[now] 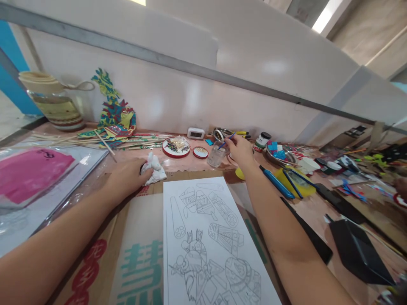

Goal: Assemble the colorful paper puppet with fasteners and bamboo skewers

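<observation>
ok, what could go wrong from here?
1. The right hand holds a brush in the small clear cup; a push sideways could tip it, and the drawing lies just in front.
2. A wet brush carried back may drip on the uncoloured drawing.
3. The left hand grips a crumpled tissue next to the sheet; it might smear it.

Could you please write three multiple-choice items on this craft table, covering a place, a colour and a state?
1. Where does the line drawing lie?
A. on the cardboard
B. against the wall
C. under the pink sheet

2. What colour is the handle of the brush?
A. red
B. blue
C. white

3. What is the left hand doing?
A. lying flat and empty
B. gripping a white crumpled cloth
C. holding scissors

Answers:
1 A, cardboard shows around the paper.
2 B, the right hand holds it over the clear cup.
3 B, its fingers close on the cloth.
</observation>
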The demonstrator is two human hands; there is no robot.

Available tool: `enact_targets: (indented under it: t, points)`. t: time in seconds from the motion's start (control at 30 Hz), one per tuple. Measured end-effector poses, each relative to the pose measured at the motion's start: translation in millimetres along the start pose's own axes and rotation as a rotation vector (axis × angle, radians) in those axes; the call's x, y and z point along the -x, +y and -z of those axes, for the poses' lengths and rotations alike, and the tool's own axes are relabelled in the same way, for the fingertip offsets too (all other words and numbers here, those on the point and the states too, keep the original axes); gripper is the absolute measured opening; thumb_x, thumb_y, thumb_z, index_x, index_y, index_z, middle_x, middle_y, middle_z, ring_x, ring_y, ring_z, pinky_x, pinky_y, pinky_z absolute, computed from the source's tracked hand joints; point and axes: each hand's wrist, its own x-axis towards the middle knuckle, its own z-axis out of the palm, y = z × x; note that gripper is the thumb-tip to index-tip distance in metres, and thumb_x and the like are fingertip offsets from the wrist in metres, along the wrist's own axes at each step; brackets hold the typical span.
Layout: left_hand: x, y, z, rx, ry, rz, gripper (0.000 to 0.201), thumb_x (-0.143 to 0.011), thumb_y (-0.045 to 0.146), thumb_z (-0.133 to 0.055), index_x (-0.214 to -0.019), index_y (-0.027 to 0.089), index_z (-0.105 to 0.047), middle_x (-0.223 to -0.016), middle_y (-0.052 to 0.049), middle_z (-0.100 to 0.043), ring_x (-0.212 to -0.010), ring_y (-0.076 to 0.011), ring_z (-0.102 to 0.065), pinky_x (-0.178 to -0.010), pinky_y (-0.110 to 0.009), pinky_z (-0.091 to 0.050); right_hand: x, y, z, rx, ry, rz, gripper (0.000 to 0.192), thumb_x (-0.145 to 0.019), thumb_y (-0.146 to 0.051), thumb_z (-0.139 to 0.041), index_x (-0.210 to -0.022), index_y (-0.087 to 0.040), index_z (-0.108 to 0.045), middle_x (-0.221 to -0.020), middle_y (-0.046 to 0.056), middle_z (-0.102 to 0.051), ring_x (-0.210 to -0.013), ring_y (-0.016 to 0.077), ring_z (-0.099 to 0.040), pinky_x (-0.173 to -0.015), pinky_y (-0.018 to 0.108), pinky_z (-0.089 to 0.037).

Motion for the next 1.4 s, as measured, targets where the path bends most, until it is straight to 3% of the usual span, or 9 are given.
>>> enact_targets:
  t: [0.27,0.6,0.8,0.93,1.1,1.4]
  points:
    - [0.2,2.0,1.3,-0.038,0.02,-0.026,0.044,-0.088,0.05,-0.037,-0.09,0.016,-0.065,-0.096,-0.012,-0.071,-0.086,-0.0296,-0.065,-0.069,-0.034,-0.041,-1.0,-5.0,5.2,0.071,0.003,0.061,0.03,-0.094,-0.029,-0.045,-0.083,-0.017,-0.07,-0.085,0.01,-0.071,-0.085,0.0244,-0.06,-0.076,0.032,-0.04]
    - [0.8,1.3,0.8,-0.025,0.023,-0.037,0.041,-0.088,0.049,-0.037,-0.086,0.017,-0.062,-0.091,-0.011,-0.07,-0.084,-0.0283,-0.064,-0.068,-0.034,-0.04,1.6,-0.8,2.4,0.021,0.074,0.03,0.035,-0.094,-0.038,-0.045,-0.105,-0.018,-0.072,-0.094,0.01,-0.073,-0.088,0.0251,-0.061,-0.077,0.033,-0.042]
    - [-0.1,0.0,-0.1,0.002,0.009,-0.025,0.041,-0.087,0.05,-0.036,-0.088,0.017,-0.061,-0.092,-0.012,-0.069,-0.085,-0.0286,-0.063,-0.066,-0.033,-0.038,-0.5,0.7,5.9,-0.031,0.017,-0.015,0.032,-0.091,-0.039,-0.05,-0.088,-0.018,-0.074,-0.074,0.005,-0.07,-0.072,0.0207,-0.061,-0.067,0.029,-0.041]
    - [0.0,-0.4,1.0,0.001,-0.009,-0.024,0.041,-0.087,0.051,-0.036,-0.084,0.018,-0.06,-0.088,-0.011,-0.068,-0.081,-0.0279,-0.063,-0.065,-0.033,-0.037,-1.6,1.0,8.0,-0.086,0.018,-0.028,0.033,-0.093,-0.037,-0.046,-0.094,-0.018,-0.073,-0.08,0.004,-0.073,-0.073,0.0191,-0.062,-0.065,0.027,-0.04]
    - [0.5,-0.4,1.1,0.01,-0.01,-0.031,0.042,-0.087,0.05,-0.036,-0.087,0.017,-0.062,-0.088,-0.01,-0.069,-0.079,-0.026,-0.063,-0.064,-0.032,-0.038,-2.0,1.0,6.6,-0.105,-0.022,0.011,0.029,-0.092,-0.032,-0.049,-0.076,-0.019,-0.069,-0.072,0.003,-0.072,-0.07,0.0185,-0.062,-0.066,0.027,-0.04]
    - [-0.5,-2.3,0.8,0.012,-0.015,-0.027,0.045,-0.087,0.05,-0.036,-0.094,0.015,-0.064,-0.096,-0.012,-0.07,-0.085,-0.0277,-0.064,-0.068,-0.032,-0.04,-0.4,-1.2,6.8,-0.121,-0.018,-0.005,0.026,-0.095,-0.028,-0.045,-0.081,-0.02,-0.066,-0.079,0.005,-0.074,-0.078,0.0201,-0.065,-0.069,0.027,-0.042]
